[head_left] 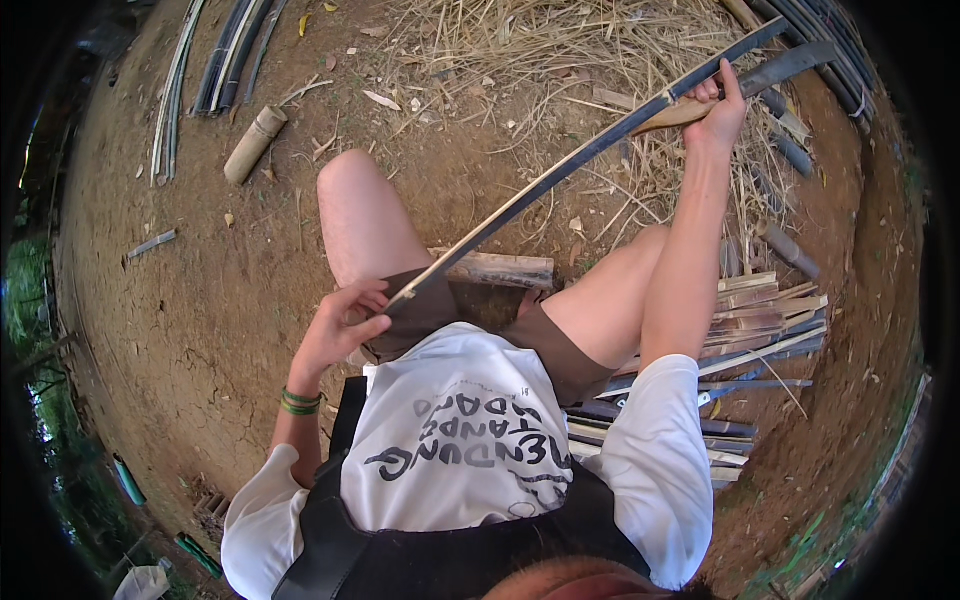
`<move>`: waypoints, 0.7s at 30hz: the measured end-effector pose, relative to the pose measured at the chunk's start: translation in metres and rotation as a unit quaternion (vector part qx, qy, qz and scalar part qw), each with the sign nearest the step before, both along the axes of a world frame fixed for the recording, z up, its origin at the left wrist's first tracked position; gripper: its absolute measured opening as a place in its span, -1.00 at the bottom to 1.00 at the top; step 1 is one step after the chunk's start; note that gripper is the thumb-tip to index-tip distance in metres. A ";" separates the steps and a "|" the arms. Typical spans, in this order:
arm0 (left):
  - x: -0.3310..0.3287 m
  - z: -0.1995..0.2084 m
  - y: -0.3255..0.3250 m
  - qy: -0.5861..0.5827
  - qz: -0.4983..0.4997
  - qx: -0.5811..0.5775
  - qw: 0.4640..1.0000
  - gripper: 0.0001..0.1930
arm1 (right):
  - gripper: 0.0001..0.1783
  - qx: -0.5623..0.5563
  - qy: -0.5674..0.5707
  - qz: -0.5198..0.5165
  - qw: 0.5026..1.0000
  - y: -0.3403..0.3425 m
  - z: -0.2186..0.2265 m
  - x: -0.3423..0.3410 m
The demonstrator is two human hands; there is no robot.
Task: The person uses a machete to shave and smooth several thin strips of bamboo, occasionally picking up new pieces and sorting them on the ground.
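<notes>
A long split bamboo strip (540, 187), dark on one face and pale along its edge, slants from my lap up to the far right. Its near end lies between the thumb and fingers of my left hand (345, 318), over my left thigh. My right hand (716, 112) is closed around the wooden handle (668, 117) of a machete, with the index finger stretched against the strip near its far end. The machete's dark, curved blade (785, 67) points right, beside the strip's far end.
Split bamboo pieces (755, 345) lie piled at my right. Dry straw-like shavings (520, 60) cover the ground ahead. A short bamboo section (255, 146) and long dark strips (232, 55) lie at the far left. A bamboo block (500, 270) sits between my legs.
</notes>
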State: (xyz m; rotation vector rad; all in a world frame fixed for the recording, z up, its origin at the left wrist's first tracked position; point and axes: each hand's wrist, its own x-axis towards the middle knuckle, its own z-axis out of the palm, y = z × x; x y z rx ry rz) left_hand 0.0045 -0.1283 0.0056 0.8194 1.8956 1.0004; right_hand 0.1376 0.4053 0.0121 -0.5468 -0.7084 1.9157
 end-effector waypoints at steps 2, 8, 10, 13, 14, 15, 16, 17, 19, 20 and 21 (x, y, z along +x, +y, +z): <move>0.002 0.000 0.010 -0.065 -0.069 -0.050 0.994 -0.69 | -0.74 -0.001 0.019 -0.002 1.000 0.004 -0.001 0.003; 0.021 -0.015 0.015 -0.383 -0.125 0.002 0.915 -0.71 | -0.69 0.010 0.036 -0.009 0.999 0.021 -0.008 0.016; 0.029 -0.018 0.014 -0.482 -0.082 -0.010 0.872 -0.61 | -0.64 0.019 0.044 0.002 0.999 0.034 -0.016 0.024; 0.033 -0.020 0.012 -0.514 -0.029 -0.050 0.856 -0.45 | -0.60 0.063 -0.005 -0.003 0.998 0.036 -0.015 0.026; 0.030 -0.023 0.013 -0.506 -0.031 -0.052 0.861 -0.46 | -0.61 0.064 -0.002 -0.009 0.998 0.032 -0.012 0.028; 0.026 -0.020 0.017 -0.496 -0.033 -0.055 0.866 -0.46 | -0.61 0.042 -0.031 -0.053 0.997 0.029 -0.007 0.025; 0.029 -0.016 0.026 -0.441 -0.019 -0.061 0.895 -0.45 | -0.61 0.019 -0.060 -0.098 0.993 0.027 -0.002 0.023; 0.028 -0.013 0.036 -0.431 -0.025 -0.054 0.900 -0.46 | -0.61 -0.004 -0.089 -0.142 0.986 0.027 0.000 0.024; 0.023 -0.008 0.059 -0.407 -0.030 -0.035 0.912 -0.47 | -0.61 0.059 -0.156 -0.170 0.971 0.026 -0.001 0.028; 0.021 -0.001 0.074 -0.391 -0.024 -0.042 0.919 -0.50 | -0.59 0.091 -0.191 -0.185 0.960 0.026 -0.002 0.030; 0.018 0.003 0.085 -0.363 -0.030 -0.046 0.930 -0.51 | -0.58 0.121 -0.224 -0.195 0.947 0.025 -0.004 0.030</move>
